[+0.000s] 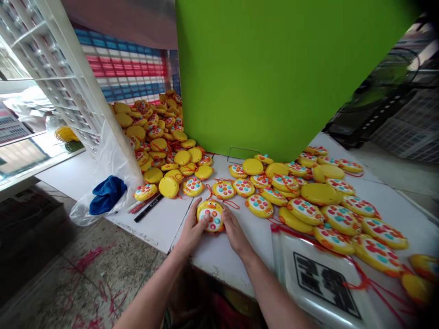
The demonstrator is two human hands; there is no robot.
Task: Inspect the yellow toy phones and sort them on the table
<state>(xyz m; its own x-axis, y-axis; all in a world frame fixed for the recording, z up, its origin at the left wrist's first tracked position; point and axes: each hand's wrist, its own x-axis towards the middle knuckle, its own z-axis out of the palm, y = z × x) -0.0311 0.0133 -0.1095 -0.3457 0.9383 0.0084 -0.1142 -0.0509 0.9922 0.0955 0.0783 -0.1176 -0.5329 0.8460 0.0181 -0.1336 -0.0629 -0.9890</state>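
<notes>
A yellow duck-shaped toy [214, 214] with a white front and coloured round buttons is held upright between my two hands, just above the near edge of the white table. My left hand [192, 228] grips its left side, with the thumb lying over the buttons. Along the toy's right side, my right hand [233, 227] is closed against it; its fingers behind the toy are hidden. Just beyond my hands lie more of these duck toys, such as one with a red cord [224, 189].
A large heap of duck toys [159, 132] fills the back left beside a white plastic crate [73, 68]. A green board [260, 77] stands behind. Many toys [305, 211] spread to the right, near a clear zip pouch [318, 278]. Markers [148, 208] and a blue cloth [108, 194] lie left.
</notes>
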